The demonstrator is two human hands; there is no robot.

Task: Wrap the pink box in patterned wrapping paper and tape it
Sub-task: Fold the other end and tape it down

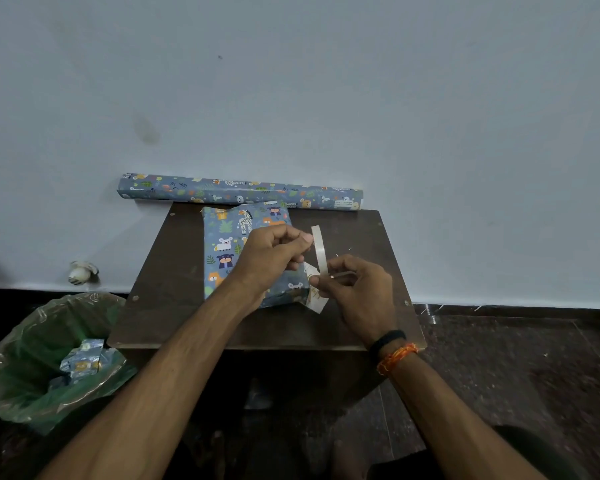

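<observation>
A: Pale wall behind, dark floor, small brown table (174, 306). The box (229, 251) lies left of centre on it, already covered in animal-print paper; the spare roll (239, 192) sits far, against the wall.

B: Hands?

A: Right hand (357, 289) pinches the tape roll (320, 251), held upright just right of the box. Left hand (267, 258) pinches at its edge, probably pulling the free end.

B: Why there?

A: A white flap (315, 299) at the near right corner looks untaped. Bin (25, 368) at left holds paper scraps.

The white label (343, 203) on the wrapping paper roll (239, 192) is too small to read.
</observation>
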